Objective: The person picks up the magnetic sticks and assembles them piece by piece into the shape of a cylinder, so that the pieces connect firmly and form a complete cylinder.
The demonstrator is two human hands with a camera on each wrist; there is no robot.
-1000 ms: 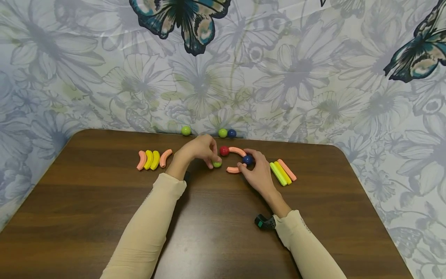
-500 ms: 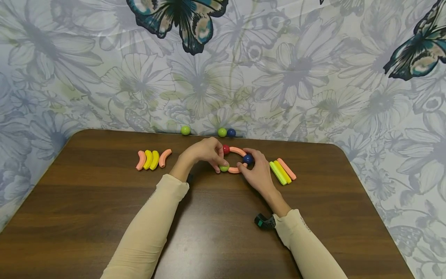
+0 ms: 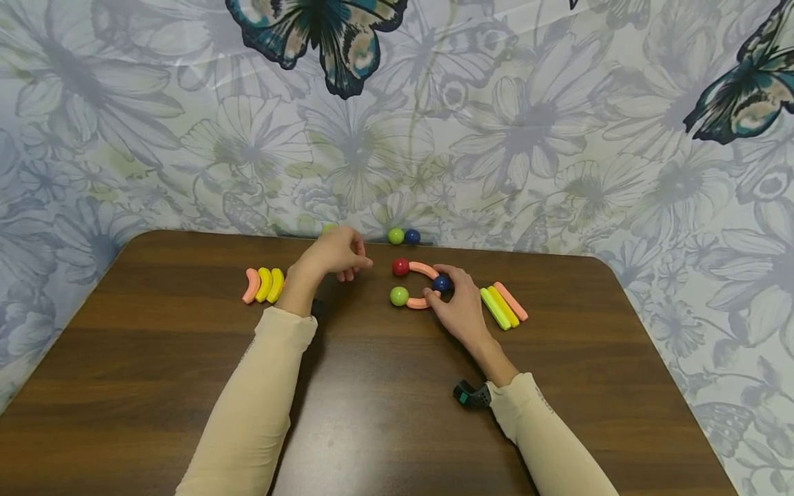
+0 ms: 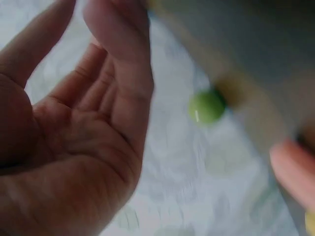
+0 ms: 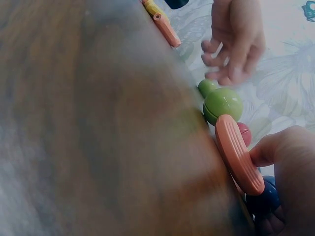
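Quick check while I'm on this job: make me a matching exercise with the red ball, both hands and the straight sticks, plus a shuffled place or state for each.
1. red ball
2. left hand
3. right hand
4. straight sticks

A. thumb against the near pink curve
B. lying side by side on the table
C. at one end of the far pink curve
D. no piece visible in it

Pairs: 1-C, 2-D, 3-A, 4-B

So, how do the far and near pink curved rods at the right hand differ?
The far pink curved rod meets the red ball; the near pink curved rod meets a green ball. The thumb of the right hand touches the near rod, not the far rod. Both are pink, curved and lead toward the same blue ball.
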